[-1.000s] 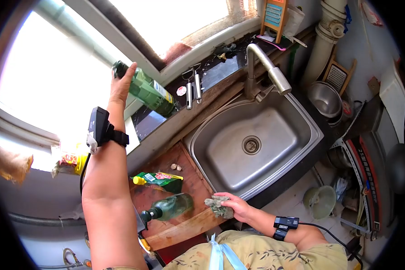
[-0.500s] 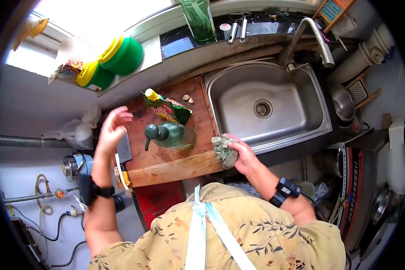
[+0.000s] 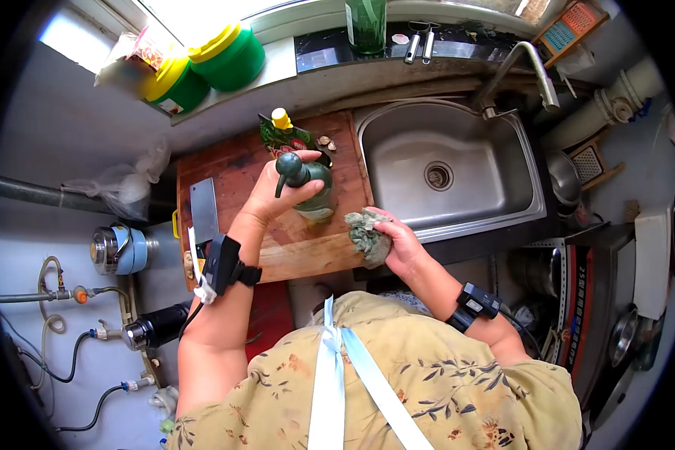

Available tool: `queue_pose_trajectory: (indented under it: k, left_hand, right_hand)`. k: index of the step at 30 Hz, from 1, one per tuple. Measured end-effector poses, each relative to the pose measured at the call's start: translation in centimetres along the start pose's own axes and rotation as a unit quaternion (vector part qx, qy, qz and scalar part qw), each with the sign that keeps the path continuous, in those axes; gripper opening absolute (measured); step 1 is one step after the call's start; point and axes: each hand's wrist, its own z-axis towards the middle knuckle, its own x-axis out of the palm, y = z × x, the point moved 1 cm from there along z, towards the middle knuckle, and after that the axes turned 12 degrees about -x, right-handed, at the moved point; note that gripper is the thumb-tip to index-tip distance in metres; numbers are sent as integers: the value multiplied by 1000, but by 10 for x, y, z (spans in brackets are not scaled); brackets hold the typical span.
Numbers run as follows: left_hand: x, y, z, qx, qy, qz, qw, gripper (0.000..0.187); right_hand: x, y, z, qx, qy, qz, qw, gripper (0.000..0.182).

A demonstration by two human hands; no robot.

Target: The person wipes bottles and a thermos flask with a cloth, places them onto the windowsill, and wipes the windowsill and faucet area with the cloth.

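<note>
My left hand (image 3: 266,193) is wrapped around the upper part of a green pump bottle (image 3: 319,206), just under its dark pump head. The bottle stands near the right side of a wooden board (image 3: 240,210). Bunched in my right hand (image 3: 403,247) is a grey-green rag (image 3: 367,237), held in front of the sink's near left corner. Behind the bottle stands a green pouch with a yellow cap (image 3: 281,124), partly hidden by my left hand. Garlic cloves (image 3: 325,142) lie beside the pouch. A cleaver (image 3: 203,210) rests on the board's left part.
To the right is a steel sink (image 3: 457,191) with a tall faucet (image 3: 536,71). Green tubs with yellow lids (image 3: 225,60) stand on the sill, and a green bottle (image 3: 365,26) is behind the board. A blue-and-steel flask (image 3: 120,249) is at the left.
My left hand has moved right from above the cleaver and closed around the pump bottle. My right hand still holds the rag in nearly the same place. The view has shifted slightly.
</note>
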Motion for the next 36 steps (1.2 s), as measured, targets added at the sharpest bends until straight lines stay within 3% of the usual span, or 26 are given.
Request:
queue_pose_trajectory:
  k: [5,8,10,13,15,18,21,23,25,26,27,29,31,33,34,36]
  left_hand:
    - [3,15,-8,38,-107,-34,993,31]
    - [-16,37,-21,-20,-160,-203,966,27]
    - [-25,46,-35,-72,-202,-332,919,29]
    - [-34,45,-57,-109,-186,-443,870,30]
    - [-37,36,-69,-117,-192,-468,855,28]
    - [-43,35,-81,-152,-197,-504,827,27]
    - [-35,22,-91,-166,-248,-512,806,28]
    - [-40,25,-100,-205,-147,-555,793,30]
    - [-38,-1,-116,-155,-150,-594,775,29]
    - [-40,13,-116,-139,-132,-599,778,27]
    - [-41,19,-117,-122,-220,-573,780,24]
    - [-42,3,-128,-105,-259,-529,801,22]
    - [-45,3,-135,-99,-248,-537,800,23]
    - [-48,3,-144,-99,-235,-546,798,23]
    - [-51,1,-148,-89,-220,-530,814,25]
    - [-59,2,-150,-72,-214,-502,835,34]
  right_hand:
    - [-20,8,-20,-37,-25,-1,999,41]
    - [-24,13,-30,-61,-79,2,995,41]
    - [-24,16,-30,-81,-82,3,993,41]
    - [0,25,-25,-137,-78,-6,987,39]
    - [32,35,-27,-246,-18,-52,968,38]
    - [97,28,-33,-288,99,-154,940,34]
    - [156,-18,-37,-348,287,-364,815,36]
    - [173,-57,-34,-505,298,-626,514,46]
    - [178,-56,-35,-558,300,-649,422,53]
    - [179,-53,-32,-561,299,-646,422,53]
    - [177,-50,-30,-566,277,-646,431,55]
    - [168,-44,-25,-556,251,-639,469,57]
    - [152,-42,-13,-538,223,-628,517,55]
    - [135,-41,-5,-503,227,-578,602,41]
    - [124,-39,-1,-500,226,-577,605,41]
    - [106,-34,12,-240,224,-569,754,36]
